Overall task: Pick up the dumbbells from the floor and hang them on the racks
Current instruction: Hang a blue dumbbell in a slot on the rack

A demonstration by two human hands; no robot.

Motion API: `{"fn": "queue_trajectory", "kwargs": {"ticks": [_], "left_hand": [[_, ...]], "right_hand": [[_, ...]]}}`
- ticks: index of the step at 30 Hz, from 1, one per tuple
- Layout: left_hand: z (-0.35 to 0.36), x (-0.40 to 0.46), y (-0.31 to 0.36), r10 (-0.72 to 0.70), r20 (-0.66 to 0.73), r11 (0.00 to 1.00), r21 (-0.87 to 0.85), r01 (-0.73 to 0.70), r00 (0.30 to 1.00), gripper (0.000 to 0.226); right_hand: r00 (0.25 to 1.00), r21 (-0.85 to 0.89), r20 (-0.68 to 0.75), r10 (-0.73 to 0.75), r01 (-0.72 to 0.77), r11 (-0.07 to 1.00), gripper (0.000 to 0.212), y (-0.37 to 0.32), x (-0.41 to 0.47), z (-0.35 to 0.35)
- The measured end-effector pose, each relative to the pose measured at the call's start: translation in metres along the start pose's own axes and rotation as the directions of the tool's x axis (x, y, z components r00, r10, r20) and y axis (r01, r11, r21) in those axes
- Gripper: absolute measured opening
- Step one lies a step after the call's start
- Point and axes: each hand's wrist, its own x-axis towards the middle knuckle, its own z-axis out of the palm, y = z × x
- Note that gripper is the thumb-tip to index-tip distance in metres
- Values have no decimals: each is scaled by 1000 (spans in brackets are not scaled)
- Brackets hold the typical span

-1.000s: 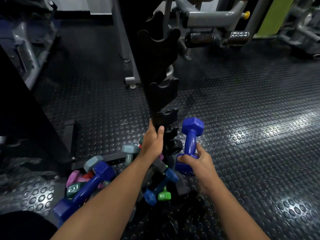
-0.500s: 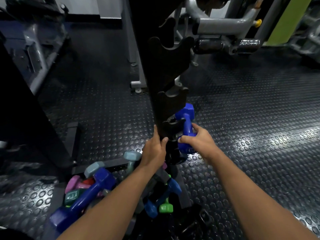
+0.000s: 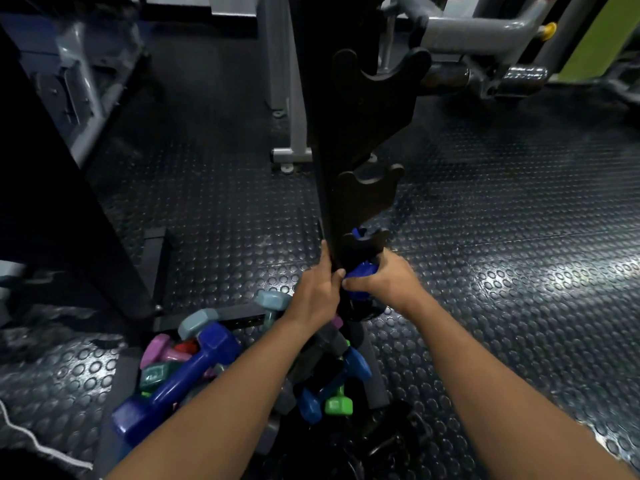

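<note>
A black upright rack (image 3: 349, 140) with forked cradles rises in the middle of the view. My right hand (image 3: 391, 282) grips a blue dumbbell (image 3: 360, 273) that sits partly in a low cradle (image 3: 363, 245); its far head peeks out behind the cradle. My left hand (image 3: 317, 291) holds the rack's post just left of that cradle. Several dumbbells lie piled on the floor at the rack's foot: a large dark blue one (image 3: 180, 379), a pink one (image 3: 159, 353), grey-blue ones (image 3: 197, 322), a smaller blue one (image 3: 332, 386) and a green one (image 3: 339, 405).
Studded black rubber floor (image 3: 502, 237) spreads to the right. A grey machine frame leg (image 3: 292, 154) stands behind the rack. A dark slanted beam (image 3: 69, 202) crosses the left. Padded grey machine arms (image 3: 485, 32) sit at the top right.
My right hand carried the blue dumbbell from beside the rack up and left into the low cradle. The left hand stayed on the post. The view moved closer.
</note>
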Motion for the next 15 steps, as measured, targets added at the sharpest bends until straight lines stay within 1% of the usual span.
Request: {"fn": "queue_trajectory", "kwargs": {"ticks": [3, 6, 9, 15], "left_hand": [[-3, -2, 2, -4, 16, 1000, 21, 4, 1000, 69], [-7, -3, 6, -8, 44, 998, 63, 5, 999, 67], [-12, -9, 8, 2, 58, 996, 89, -8, 998, 65], [-16, -19, 9, -11, 107, 992, 129, -3, 994, 64]], "right_hand": [[999, 30, -41, 30, -29, 999, 50, 3, -7, 11], [997, 38, -81, 17, -14, 999, 48, 0, -12, 16], [986, 44, -166, -17, 25, 999, 43, 0, -19, 21], [956, 119, -286, -60, 98, 988, 50, 9, -32, 36]]}}
